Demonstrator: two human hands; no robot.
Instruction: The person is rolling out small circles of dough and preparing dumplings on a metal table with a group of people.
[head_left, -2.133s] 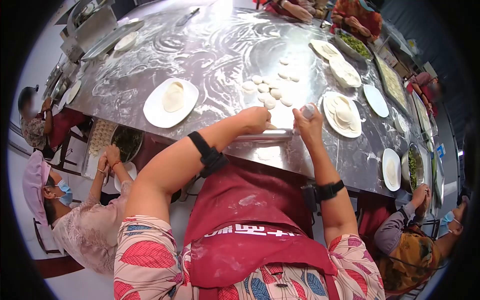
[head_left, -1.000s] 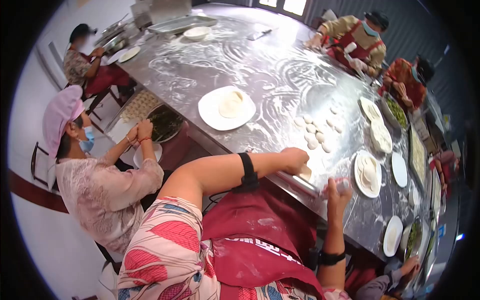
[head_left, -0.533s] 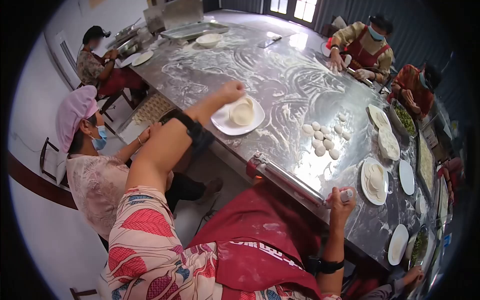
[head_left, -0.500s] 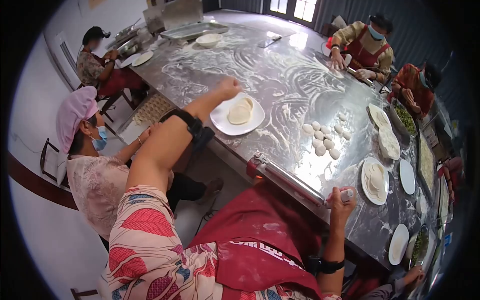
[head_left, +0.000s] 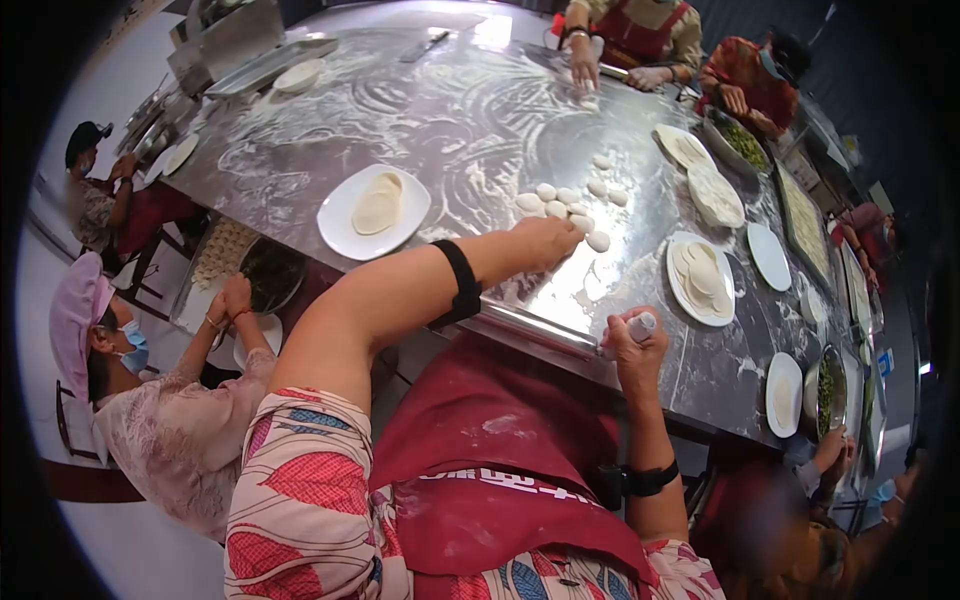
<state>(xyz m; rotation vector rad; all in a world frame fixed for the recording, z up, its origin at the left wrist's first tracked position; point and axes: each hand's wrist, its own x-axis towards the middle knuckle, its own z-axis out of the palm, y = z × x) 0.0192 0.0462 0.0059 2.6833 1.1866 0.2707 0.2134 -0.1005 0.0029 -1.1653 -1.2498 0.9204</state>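
Observation:
At the near edge of the group of small dough pieces (head_left: pixel 598 241) is my left hand (head_left: pixel 548 242). Its fingers are curled together at the nearest pieces, and their tips are partly hidden. Closed around the handle of a metal rolling pin (head_left: pixel 540 326), my right hand (head_left: pixel 636 348) rests near the table's front edge. The roller lies along that edge, below my left forearm, which hides part of it. A square white plate (head_left: pixel 335 222) with thin dough wrappers (head_left: pixel 378 204) stands left of my left hand. More wrappers lie on an oval plate (head_left: pixel 676 262) beyond my right hand.
Floury metal table (head_left: pixel 440 130) ahead. Co-workers sit at the left (head_left: pixel 180 430), far left and far right. One reaches toward the table at the back (head_left: pixel 583 65). Plates, a bowl of green filling (head_left: pixel 740 142) and trays (head_left: pixel 805 220) line the right side.
My left hand has moved right, from above the plate of wrappers to the dough pieces. The view has shifted. My right hand still holds the rolling pin.

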